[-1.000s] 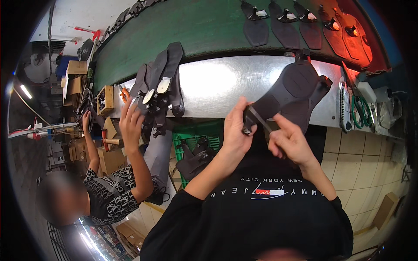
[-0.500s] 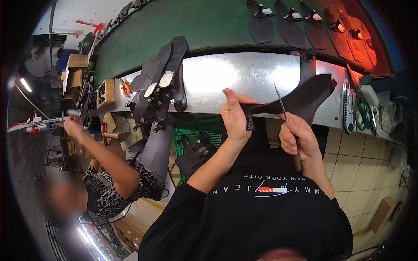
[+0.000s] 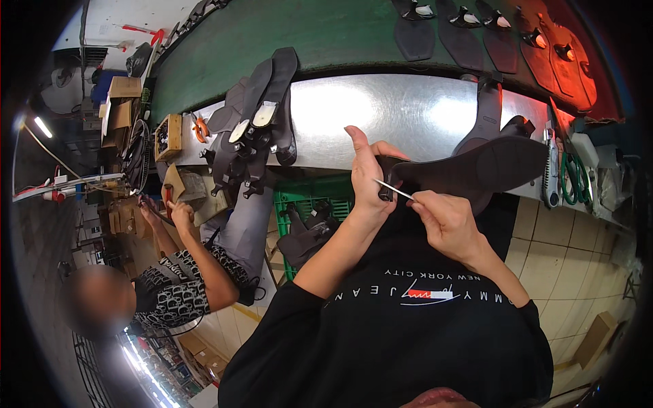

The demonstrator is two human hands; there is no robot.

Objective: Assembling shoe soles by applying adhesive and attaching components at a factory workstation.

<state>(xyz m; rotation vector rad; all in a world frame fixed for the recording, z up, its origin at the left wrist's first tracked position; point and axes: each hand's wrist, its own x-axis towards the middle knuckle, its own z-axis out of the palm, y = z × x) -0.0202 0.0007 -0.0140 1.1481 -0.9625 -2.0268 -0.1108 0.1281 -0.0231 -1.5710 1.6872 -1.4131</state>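
Observation:
A black shoe sole (image 3: pixel 476 170) is held above the front edge of the metal worktop. My left hand (image 3: pixel 369 180) wraps its fingers round the narrow heel end, thumb sticking up. In my right hand (image 3: pixel 445 221) is a thin metal tool (image 3: pixel 401 193), gripped in closed fingers, its shaft slanting up and left to the heel end beside my left palm. The exact kind of tool cannot be made out, and its handle is hidden in my fist. Another black shoe part (image 3: pixel 484 115) lies on the worktop behind the sole.
A pile of black shoe parts (image 3: pixel 255 129) rests on the metal worktop (image 3: pixel 394 102), near orange-handled pliers (image 3: pixel 200 129). Green-handled scissors (image 3: pixel 575 177) and a cutter (image 3: pixel 551 170) lie right. Shoe parts (image 3: pixel 459 34) line the green belt (image 3: pixel 340 34). A co-worker (image 3: pixel 190 279) sits left, beside a green crate (image 3: pixel 326 190).
My right hand has turned the tool from upright beside the sole to slanting at its heel end. The sole has tilted and dropped at its right end. The co-worker's hands have come together.

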